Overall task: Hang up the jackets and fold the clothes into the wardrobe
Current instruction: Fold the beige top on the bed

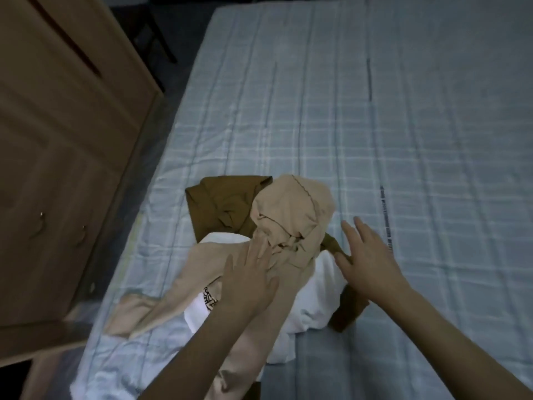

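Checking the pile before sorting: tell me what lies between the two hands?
In the head view, beige cloth and a white garment lie between the left hand and right hand.

I can't see the white garment whole; beige cloth covers it. Wardrobe runs off frame.

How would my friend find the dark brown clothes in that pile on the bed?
Look at the blue checked bed beside the wooden wardrobe. A clothes pile lies near its close edge. The brown garment is at the far left, under the beige garment, and is the darkest one.
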`<state>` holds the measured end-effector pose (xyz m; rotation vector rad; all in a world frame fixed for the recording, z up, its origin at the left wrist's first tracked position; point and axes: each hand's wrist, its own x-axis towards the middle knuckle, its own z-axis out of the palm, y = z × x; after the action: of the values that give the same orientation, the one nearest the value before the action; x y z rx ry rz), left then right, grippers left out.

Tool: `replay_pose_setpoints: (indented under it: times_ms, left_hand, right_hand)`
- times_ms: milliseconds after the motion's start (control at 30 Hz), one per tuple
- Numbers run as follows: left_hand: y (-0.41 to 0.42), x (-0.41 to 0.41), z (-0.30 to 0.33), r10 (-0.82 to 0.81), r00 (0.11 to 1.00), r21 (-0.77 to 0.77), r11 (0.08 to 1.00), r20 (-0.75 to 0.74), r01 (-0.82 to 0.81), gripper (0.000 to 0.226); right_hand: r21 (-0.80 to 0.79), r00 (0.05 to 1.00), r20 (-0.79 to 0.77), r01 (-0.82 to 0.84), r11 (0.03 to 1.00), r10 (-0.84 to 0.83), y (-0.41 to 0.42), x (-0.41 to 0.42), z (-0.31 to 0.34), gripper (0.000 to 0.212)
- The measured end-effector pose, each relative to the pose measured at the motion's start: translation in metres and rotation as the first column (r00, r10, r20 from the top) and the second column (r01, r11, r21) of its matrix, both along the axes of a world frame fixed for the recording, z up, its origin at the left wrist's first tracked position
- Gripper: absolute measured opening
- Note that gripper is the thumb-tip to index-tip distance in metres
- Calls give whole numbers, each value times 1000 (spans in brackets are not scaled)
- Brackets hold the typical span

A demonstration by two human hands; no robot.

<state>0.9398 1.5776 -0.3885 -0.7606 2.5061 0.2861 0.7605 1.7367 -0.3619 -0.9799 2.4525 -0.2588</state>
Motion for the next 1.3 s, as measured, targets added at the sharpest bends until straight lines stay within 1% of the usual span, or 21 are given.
replay_pose_setpoints:
  times_ms: [100,167,233,300,333,433,533,567,633,667,700,767,833,867,933,967,1000,1033,1133,1233,1300]
  left_hand:
    - [-10,-21,-37,7,1000,46,999,-28,-5,70]
    - [-18,-37,-63,4,996,106,994,-87,5,70]
    - [-24,-54,-87,-23,994,151,988,-111,39,61]
    - [-32,-68,-113,18,980,122,992,-197,7,53]
    - [-36,-75,-124,32,970,106,994,-241,-7,55]
    - [-50,-89,-154,179,911,130,982,-370,-140,75]
    - [-63,-102,-176,346,823,247,934,-451,-258,86]
    - [-68,-106,-179,442,789,315,890,-427,-328,89]
    - [-77,-116,-184,605,751,428,772,-266,-470,99]
    - [-80,-118,-188,601,776,429,762,-191,-485,96]
    - [-81,-119,-189,531,832,390,808,-157,-442,84]
    - [-77,-118,-184,379,910,313,896,-168,-315,68]
    - [-67,-115,-171,269,950,298,931,-162,-212,61]
    - [-62,-111,-166,191,969,293,946,-156,-139,63]
    - [-49,-101,-151,21,997,280,960,-74,1,73]
    - [-42,-95,-146,-32,998,274,961,-57,47,81]
    - [-32,-87,-138,-46,997,286,956,-69,63,83]
    - [-22,-80,-128,-20,994,316,947,-103,51,75]
    - [-2,-67,-82,96,977,327,945,-191,-29,39]
    - [4,-50,-47,66,966,263,965,-252,3,37]
    - [3,-37,-27,16,967,193,981,-254,34,37]
  right_hand:
    - [-8,997,67,-47,999,48,-15,-21,-35,66]
    - [-47,993,102,-62,997,67,-27,-31,-56,56]
    - [-88,988,139,-56,995,68,-39,-40,-79,44]
    - [-143,986,135,-81,986,100,-52,-47,-105,43]
    - [-183,987,105,-98,978,119,-58,-50,-119,44]
    - [-227,987,57,-135,964,152,-75,-50,-160,39]
    - [-114,977,154,-131,985,147,-77,-41,-190,46]
    - [-88,980,156,-110,990,123,-77,-38,-196,48]
    - [-52,992,126,-18,998,25,-83,-39,-201,49]
    - [-16,993,113,24,1000,-22,-88,-41,-201,55]
    - [18,992,116,57,998,-59,-94,-45,-201,62]
    - [37,955,253,151,988,-155,-99,-56,-199,71]
    - [101,902,377,184,978,-209,-91,-68,-196,76]
    - [128,901,387,157,979,-195,-83,-71,-192,67]
    - [107,935,300,166,980,-191,-66,-74,-182,21]
    - [78,944,258,195,978,-208,-56,-73,-175,7]
    - [31,943,244,225,974,-226,-45,-71,-169,12]
    - [-22,936,259,250,968,-236,-34,-68,-161,19]
    - [-178,927,317,269,947,-203,5,-53,-128,21]
    - [-283,923,366,231,931,-118,40,-35,-96,9]
    - [-337,920,388,199,920,-56,55,-24,-68,19]
